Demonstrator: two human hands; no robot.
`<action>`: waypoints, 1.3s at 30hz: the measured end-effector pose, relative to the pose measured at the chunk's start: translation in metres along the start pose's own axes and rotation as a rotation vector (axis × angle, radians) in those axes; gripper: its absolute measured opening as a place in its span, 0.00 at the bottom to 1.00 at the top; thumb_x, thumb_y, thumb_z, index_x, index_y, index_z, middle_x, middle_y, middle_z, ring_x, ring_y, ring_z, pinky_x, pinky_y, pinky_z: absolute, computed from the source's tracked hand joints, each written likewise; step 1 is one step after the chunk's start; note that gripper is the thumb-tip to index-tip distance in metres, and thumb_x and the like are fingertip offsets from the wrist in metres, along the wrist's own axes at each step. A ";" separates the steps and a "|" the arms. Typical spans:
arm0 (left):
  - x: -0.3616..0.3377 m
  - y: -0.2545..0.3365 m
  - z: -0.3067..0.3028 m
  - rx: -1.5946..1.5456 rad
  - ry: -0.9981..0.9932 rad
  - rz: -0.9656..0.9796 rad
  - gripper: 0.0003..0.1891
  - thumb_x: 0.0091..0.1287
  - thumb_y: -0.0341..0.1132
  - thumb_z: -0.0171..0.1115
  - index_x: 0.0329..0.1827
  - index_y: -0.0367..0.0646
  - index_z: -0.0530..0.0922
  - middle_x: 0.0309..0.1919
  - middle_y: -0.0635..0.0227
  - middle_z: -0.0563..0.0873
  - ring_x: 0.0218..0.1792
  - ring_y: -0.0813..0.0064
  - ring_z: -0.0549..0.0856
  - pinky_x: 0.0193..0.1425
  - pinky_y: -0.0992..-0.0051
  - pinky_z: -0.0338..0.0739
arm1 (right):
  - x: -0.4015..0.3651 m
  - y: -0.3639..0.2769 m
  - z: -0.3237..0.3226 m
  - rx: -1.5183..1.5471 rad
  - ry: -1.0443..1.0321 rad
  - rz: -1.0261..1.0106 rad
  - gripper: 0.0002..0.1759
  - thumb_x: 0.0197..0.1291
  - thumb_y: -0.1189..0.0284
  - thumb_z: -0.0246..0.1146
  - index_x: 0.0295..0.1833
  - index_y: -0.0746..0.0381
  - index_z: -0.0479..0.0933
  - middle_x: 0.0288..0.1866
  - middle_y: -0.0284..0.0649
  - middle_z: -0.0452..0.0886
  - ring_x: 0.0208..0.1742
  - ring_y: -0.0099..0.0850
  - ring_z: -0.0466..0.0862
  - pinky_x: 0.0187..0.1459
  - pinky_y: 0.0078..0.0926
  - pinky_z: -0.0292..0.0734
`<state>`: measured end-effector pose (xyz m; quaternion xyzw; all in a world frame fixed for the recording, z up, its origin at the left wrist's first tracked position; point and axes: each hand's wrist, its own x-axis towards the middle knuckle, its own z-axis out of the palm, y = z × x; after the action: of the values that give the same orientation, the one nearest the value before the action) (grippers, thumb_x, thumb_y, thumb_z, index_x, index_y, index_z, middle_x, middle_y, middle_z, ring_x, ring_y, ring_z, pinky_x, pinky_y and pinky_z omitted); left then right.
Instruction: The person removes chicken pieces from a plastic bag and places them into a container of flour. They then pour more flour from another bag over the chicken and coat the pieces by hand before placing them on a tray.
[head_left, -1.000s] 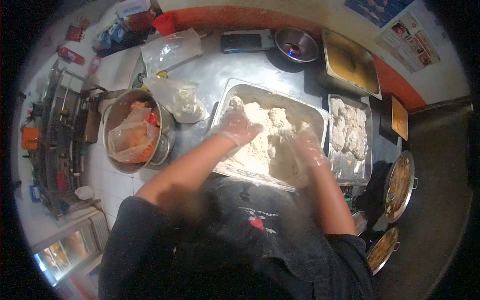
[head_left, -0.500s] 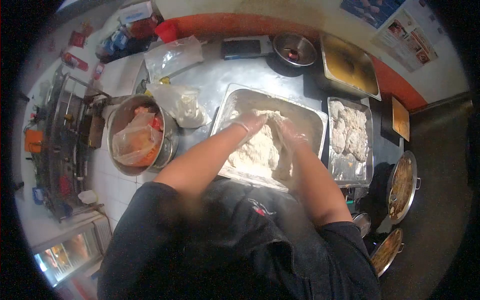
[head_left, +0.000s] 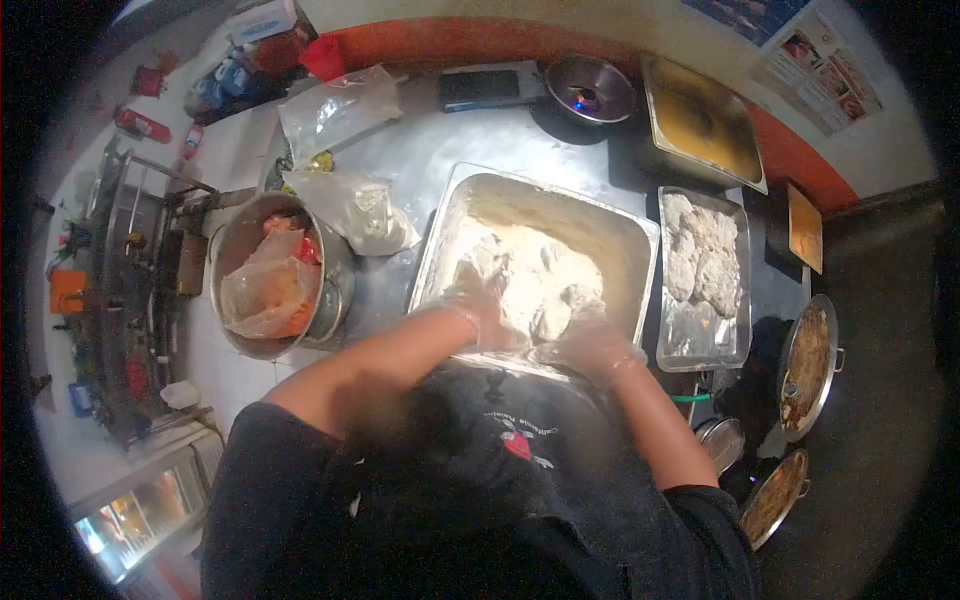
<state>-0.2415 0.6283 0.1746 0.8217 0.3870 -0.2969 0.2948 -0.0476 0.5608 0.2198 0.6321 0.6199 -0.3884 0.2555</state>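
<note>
- The left hand [head_left: 478, 318] and right hand [head_left: 590, 345], both in thin clear gloves, lay side by side at the near end of a large steel tray [head_left: 610, 222].
- Both were pressed into the flour [head_left: 520, 265] that filled the tray. A few coated lumps [head_left: 553, 318] sat between them.
- The fingers were sunk in the flour and blurred, so I cannot tell whether they were clenched or loose.
- The tray stood in the middle of the counter [head_left: 450, 150], directly before the person's dark apron.
- Just right of it, almost touching, lay a narrower tray [head_left: 700, 340] with floured pieces [head_left: 700, 260] heaped at its far end.
- To the left, a round metal pot [head_left: 335, 265] held a crumpled plastic bag [head_left: 258, 292] with something orange inside.
- A second, whitish bag [head_left: 362, 208] lay between the pot and the large tray, against the tray's far left corner.
- Along the wall stood a clear bag [head_left: 335, 105], a dark flat device [head_left: 482, 85], a small steel bowl [head_left: 590, 88] and a deep pan [head_left: 705, 120] of brownish liquid.
- Lower on the right, off the counter, two round pans [head_left: 808, 365] held browned food.
</note>
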 end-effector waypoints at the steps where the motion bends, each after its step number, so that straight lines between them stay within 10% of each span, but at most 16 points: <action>1: 0.008 -0.001 0.002 -0.008 0.017 -0.023 0.59 0.64 0.70 0.60 0.88 0.36 0.51 0.86 0.45 0.56 0.84 0.38 0.54 0.90 0.60 0.43 | 0.015 0.006 0.014 -0.032 -0.014 -0.047 0.51 0.56 0.37 0.71 0.68 0.72 0.77 0.65 0.64 0.82 0.69 0.52 0.82 0.69 0.43 0.77; 6: 0.011 -0.005 -0.012 -0.140 0.092 -0.180 0.59 0.61 0.66 0.68 0.86 0.35 0.55 0.81 0.48 0.67 0.82 0.46 0.63 0.86 0.61 0.59 | 0.021 -0.004 0.024 -0.052 0.103 -0.087 0.52 0.59 0.42 0.71 0.75 0.72 0.69 0.67 0.64 0.81 0.67 0.52 0.83 0.68 0.44 0.78; 11: 0.069 -0.036 0.026 -0.325 0.205 -0.045 0.51 0.64 0.53 0.71 0.85 0.38 0.58 0.77 0.50 0.74 0.77 0.57 0.73 0.81 0.67 0.68 | 0.032 0.009 0.055 -0.040 0.641 -0.388 0.15 0.67 0.55 0.62 0.50 0.45 0.90 0.35 0.39 0.89 0.38 0.42 0.89 0.44 0.47 0.83; 15: 0.054 -0.022 0.016 -0.581 0.291 0.279 0.32 0.75 0.37 0.61 0.82 0.46 0.66 0.77 0.57 0.75 0.77 0.66 0.73 0.83 0.68 0.66 | 0.134 0.066 0.119 0.664 0.736 -0.730 0.18 0.66 0.58 0.65 0.59 0.41 0.88 0.38 0.39 0.90 0.38 0.42 0.89 0.43 0.48 0.84; 19: 0.005 -0.007 -0.007 -1.207 0.285 0.409 0.31 0.74 0.25 0.61 0.81 0.44 0.67 0.76 0.59 0.76 0.74 0.68 0.77 0.82 0.71 0.66 | 0.074 0.047 0.084 1.039 0.516 -0.546 0.24 0.63 0.60 0.67 0.66 0.43 0.85 0.50 0.39 0.90 0.52 0.42 0.88 0.51 0.42 0.84; 24: 0.004 -0.035 0.003 -0.635 0.234 0.120 0.42 0.70 0.50 0.66 0.83 0.40 0.64 0.78 0.49 0.72 0.79 0.47 0.68 0.84 0.63 0.62 | 0.025 0.010 0.037 1.467 0.601 -0.461 0.20 0.62 0.59 0.68 0.57 0.52 0.89 0.57 0.44 0.90 0.68 0.42 0.82 0.67 0.37 0.78; 27: -0.029 -0.004 -0.007 -0.118 0.208 -0.027 0.54 0.67 0.67 0.60 0.84 0.32 0.58 0.81 0.37 0.63 0.83 0.33 0.56 0.88 0.56 0.52 | -0.014 -0.006 0.015 0.558 0.930 -0.455 0.14 0.61 0.63 0.66 0.49 0.55 0.90 0.51 0.46 0.90 0.63 0.45 0.85 0.64 0.42 0.80; 30: -0.046 0.022 -0.017 0.001 0.039 -0.176 0.54 0.68 0.68 0.57 0.85 0.33 0.57 0.85 0.47 0.60 0.84 0.43 0.59 0.87 0.54 0.53 | -0.046 -0.017 0.002 -0.324 0.397 -0.206 0.17 0.65 0.63 0.61 0.55 0.56 0.86 0.54 0.47 0.89 0.61 0.44 0.87 0.61 0.40 0.82; 32: -0.034 0.028 -0.012 0.090 0.050 -0.206 0.54 0.68 0.68 0.55 0.86 0.34 0.57 0.84 0.48 0.62 0.83 0.42 0.61 0.86 0.51 0.53 | -0.005 0.000 0.020 -0.272 -0.011 -0.261 0.24 0.71 0.59 0.56 0.67 0.56 0.82 0.64 0.48 0.85 0.66 0.43 0.85 0.64 0.37 0.82; 35: -0.018 0.024 -0.014 0.202 0.032 -0.196 0.54 0.68 0.70 0.53 0.86 0.36 0.57 0.83 0.47 0.64 0.82 0.41 0.62 0.85 0.48 0.54 | 0.106 0.054 0.094 -0.343 0.239 -0.788 0.20 0.68 0.59 0.57 0.57 0.52 0.89 0.54 0.41 0.91 0.54 0.44 0.90 0.56 0.39 0.84; 39: -0.004 0.001 -0.017 0.152 0.059 -0.054 0.58 0.63 0.75 0.54 0.87 0.37 0.56 0.82 0.46 0.66 0.82 0.44 0.62 0.84 0.53 0.55 | 0.048 -0.011 0.041 0.180 0.064 -0.455 0.17 0.65 0.61 0.63 0.51 0.59 0.89 0.39 0.47 0.90 0.39 0.40 0.87 0.46 0.41 0.80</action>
<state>-0.2388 0.6379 0.1889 0.8393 0.3939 -0.3089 0.2120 -0.0688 0.5569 0.1595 0.5083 0.7170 -0.4695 0.0842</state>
